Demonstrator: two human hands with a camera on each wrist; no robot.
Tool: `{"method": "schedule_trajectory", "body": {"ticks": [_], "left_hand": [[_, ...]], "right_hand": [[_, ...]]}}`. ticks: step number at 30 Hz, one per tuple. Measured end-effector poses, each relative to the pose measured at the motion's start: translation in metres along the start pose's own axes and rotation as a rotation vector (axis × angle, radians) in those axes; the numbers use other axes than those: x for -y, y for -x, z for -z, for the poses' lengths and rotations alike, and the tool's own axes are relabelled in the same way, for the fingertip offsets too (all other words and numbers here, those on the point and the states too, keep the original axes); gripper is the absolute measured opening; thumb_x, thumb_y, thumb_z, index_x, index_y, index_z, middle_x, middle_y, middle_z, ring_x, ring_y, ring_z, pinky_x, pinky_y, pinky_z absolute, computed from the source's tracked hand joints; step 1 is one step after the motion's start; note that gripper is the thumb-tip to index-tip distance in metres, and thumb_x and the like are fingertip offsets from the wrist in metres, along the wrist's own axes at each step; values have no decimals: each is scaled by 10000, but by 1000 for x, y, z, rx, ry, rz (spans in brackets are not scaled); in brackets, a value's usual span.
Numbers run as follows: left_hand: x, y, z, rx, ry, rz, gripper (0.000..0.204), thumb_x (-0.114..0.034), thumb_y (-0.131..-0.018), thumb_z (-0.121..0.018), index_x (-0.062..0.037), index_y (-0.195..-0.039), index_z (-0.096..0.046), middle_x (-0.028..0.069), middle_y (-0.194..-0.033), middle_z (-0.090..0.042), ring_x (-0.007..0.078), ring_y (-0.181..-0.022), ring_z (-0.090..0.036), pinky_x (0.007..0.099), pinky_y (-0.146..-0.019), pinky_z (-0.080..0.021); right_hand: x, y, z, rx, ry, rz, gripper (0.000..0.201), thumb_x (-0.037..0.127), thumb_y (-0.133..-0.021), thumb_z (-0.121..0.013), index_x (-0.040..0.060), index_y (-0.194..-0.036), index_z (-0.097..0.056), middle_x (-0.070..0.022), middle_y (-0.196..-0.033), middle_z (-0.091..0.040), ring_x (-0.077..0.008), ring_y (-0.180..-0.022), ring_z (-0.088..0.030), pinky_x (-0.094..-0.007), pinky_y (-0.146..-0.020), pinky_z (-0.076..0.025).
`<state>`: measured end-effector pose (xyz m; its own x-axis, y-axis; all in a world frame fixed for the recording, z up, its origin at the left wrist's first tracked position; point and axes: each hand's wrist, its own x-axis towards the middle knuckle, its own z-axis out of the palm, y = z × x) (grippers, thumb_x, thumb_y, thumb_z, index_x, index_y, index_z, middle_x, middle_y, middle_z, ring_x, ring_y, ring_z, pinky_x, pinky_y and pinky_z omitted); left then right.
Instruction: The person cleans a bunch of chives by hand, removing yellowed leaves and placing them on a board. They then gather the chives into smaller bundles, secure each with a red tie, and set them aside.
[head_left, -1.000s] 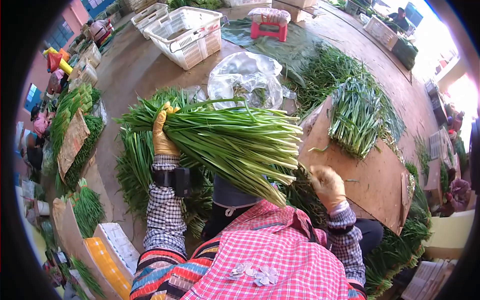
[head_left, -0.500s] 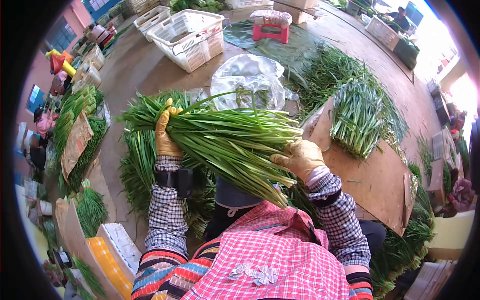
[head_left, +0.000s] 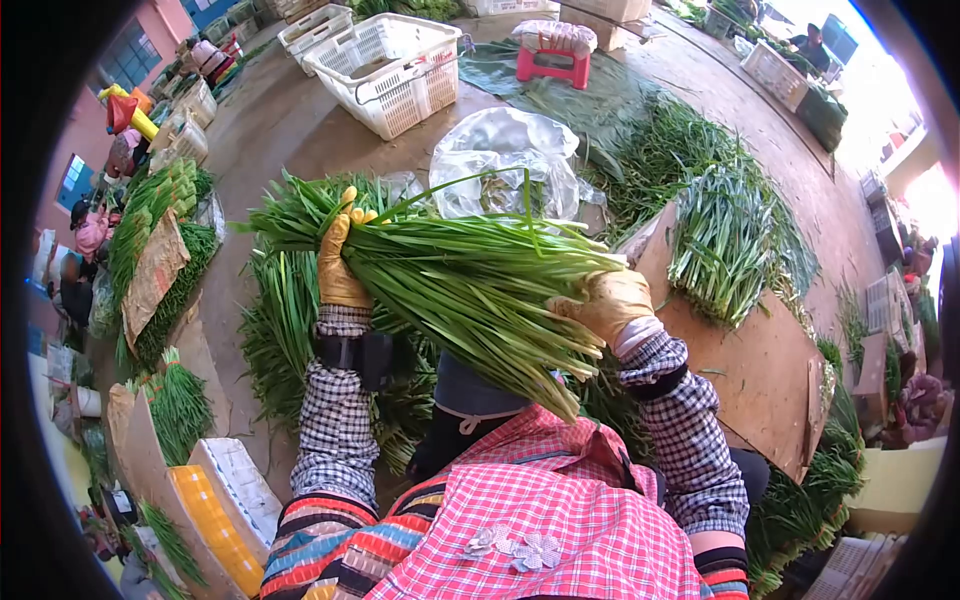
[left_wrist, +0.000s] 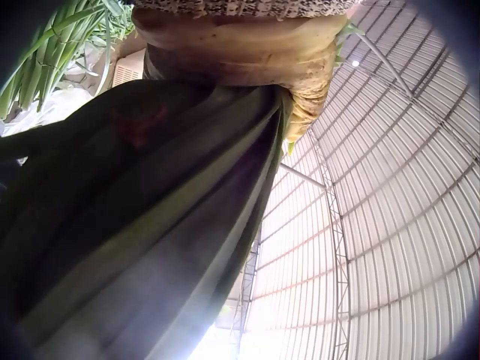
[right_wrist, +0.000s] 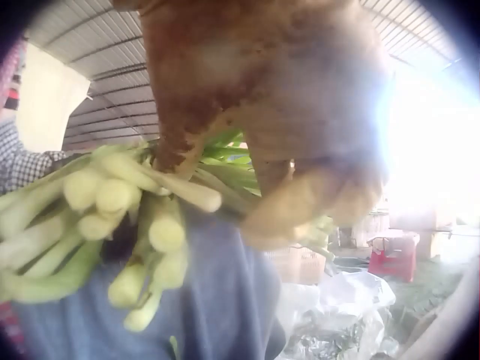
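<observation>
A large bunch of garlic chives, with long flat green leaves and pale stem ends, is held across the front of the body. My left hand, in a yellowish glove, grips the leafy part at the left. In the left wrist view, dark leaves spread out below that glove. At the right end my gloved right hand holds some stems near their pale ends. The right wrist view shows thumb and fingers around stalks, with thick cut stem ends sticking out beside the thumb.
More greens are heaped beneath the bunch. A brown board lies at the right, a pile of greens on its far edge. Beyond are a clear plastic bag, a white crate and a red stool.
My right hand has come in from the right and taken hold of stems at the pale end. The left hand keeps its grip on the leaves.
</observation>
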<state>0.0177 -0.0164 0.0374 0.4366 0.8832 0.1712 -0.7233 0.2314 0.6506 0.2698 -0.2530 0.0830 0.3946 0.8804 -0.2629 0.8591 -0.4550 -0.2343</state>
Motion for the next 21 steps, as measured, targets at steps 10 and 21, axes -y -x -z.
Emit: {"method": "schedule_trajectory", "body": {"ticks": [10,21], "left_hand": [[1,-2,1,-21,-9,33,449,-205,-915,-616,-46,-1320,-507,22,-943,-629,194,-895,-618,402,-859,-536],[2,0,1,-94,-14,46,409,-179,-907,-625,-41,-1282,-540,25,-963,-644,190,-922,-620,387,-870,-535]], "right_hand": [[-11,-35,-66,-105,-1065,123,410,363,-853,-666,61,-1130,-666,-150,-1038,-688,-283,-979,-639,-356,-856,-482],[14,0,-30,-310,-190,136,280,341,-834,-624,73,-852,-701,-158,-783,-658,-348,-740,-636,-440,-683,-502]]}}
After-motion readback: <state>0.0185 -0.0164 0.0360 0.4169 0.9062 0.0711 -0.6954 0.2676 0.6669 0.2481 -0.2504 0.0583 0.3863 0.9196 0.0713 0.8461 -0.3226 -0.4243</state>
